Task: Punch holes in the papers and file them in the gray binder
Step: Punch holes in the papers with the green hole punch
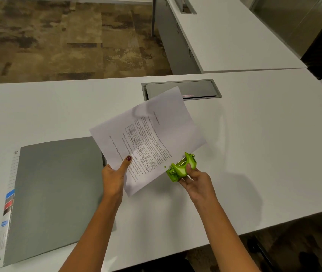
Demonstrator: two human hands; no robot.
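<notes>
A printed white paper [148, 132] is held tilted above the white table [264, 138]. My left hand [115, 178] grips it at its near left edge, thumb on top. My right hand [197, 180] holds a green hole punch [181, 167], whose slot sits over the paper's near right edge. The gray binder [58, 193] lies closed and flat on the table to the left, its label strip along the left side. My left forearm crosses the binder's near right corner.
A gray cable hatch [199, 89] is set into the table behind the paper. A second white desk [229, 34] stands at the back right. Carpeted floor lies beyond the table's far edge. The table's near edge runs at the lower right.
</notes>
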